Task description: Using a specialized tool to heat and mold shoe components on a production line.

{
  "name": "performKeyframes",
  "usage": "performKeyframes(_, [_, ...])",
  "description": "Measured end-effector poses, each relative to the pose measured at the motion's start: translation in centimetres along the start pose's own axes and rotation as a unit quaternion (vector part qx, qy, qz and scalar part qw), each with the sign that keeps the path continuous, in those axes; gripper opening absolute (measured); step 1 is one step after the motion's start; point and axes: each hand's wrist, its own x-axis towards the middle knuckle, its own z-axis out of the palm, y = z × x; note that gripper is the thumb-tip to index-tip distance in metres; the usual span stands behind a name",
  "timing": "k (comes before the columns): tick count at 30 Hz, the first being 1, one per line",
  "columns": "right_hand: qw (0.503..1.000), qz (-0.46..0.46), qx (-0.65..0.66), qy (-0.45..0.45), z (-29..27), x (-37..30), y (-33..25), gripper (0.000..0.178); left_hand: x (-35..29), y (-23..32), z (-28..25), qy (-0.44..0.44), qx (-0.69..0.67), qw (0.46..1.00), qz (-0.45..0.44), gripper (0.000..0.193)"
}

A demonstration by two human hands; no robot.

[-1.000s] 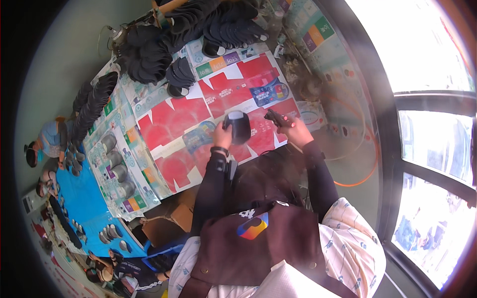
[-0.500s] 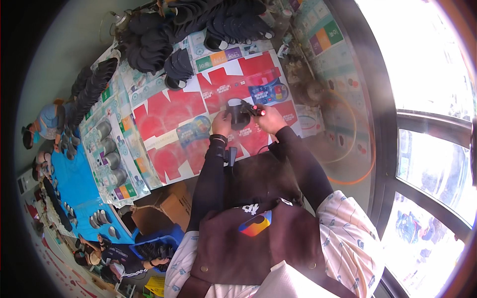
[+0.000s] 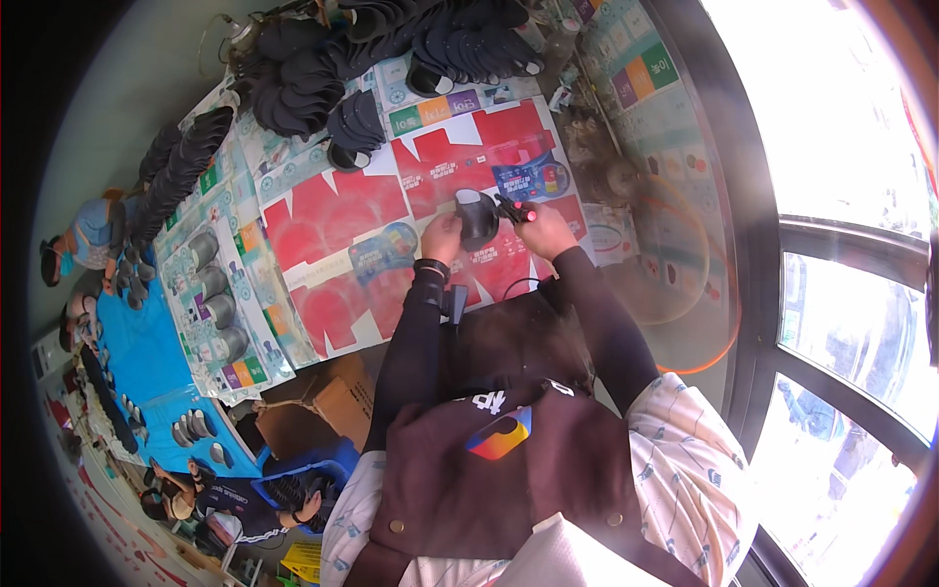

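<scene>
Left hand [image 3: 442,238] grips the dark shoe upper [image 3: 477,217] upright, while the right hand [image 3: 544,229], touching its right side, pinches a small red-tipped tool [image 3: 514,208].

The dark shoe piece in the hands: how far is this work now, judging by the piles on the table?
Done, it seems: many dark pieces lie stacked in piles at the table's far edge. In hand: the left hand holds one dark shoe piece while the right hand puts a small tool to it. Left: cannot tell; the piles look alike.
</scene>
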Motion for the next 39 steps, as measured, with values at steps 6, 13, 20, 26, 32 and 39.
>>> performKeyframes(6, [0.997,0.013,0.069,-0.027,0.0,-0.9,-0.5,0.033,0.0,0.3,0.5,-0.010,0.071,0.996,0.048,0.036])
performKeyframes(13, [1.000,0.017,-0.014,0.019,0.3,-1.5,1.8,0.035,-0.9,2.1,-0.2,-0.035,-0.051,0.997,-0.055,0.035])
performKeyframes(20, [0.992,0.011,0.121,-0.015,1.2,-1.1,0.3,0.039,-1.0,1.9,-1.2,-0.031,-0.058,0.997,-0.047,0.038])
performKeyframes(26, [0.994,0.011,0.095,-0.049,0.1,-2.0,0.1,0.037,-0.8,0.3,-1.1,-0.014,-0.088,0.995,-0.040,0.039])
performKeyframes(32, [0.996,-0.011,0.022,-0.086,-0.2,-2.5,-1.2,0.034,-0.6,0.2,-1.7,-0.017,-0.019,1.000,-0.009,0.038])
performKeyframes(39, [0.996,0.034,0.077,-0.016,1.3,-2.2,1.2,0.031,-1.4,3.0,-1.3,-0.018,0.028,0.999,0.006,0.037])
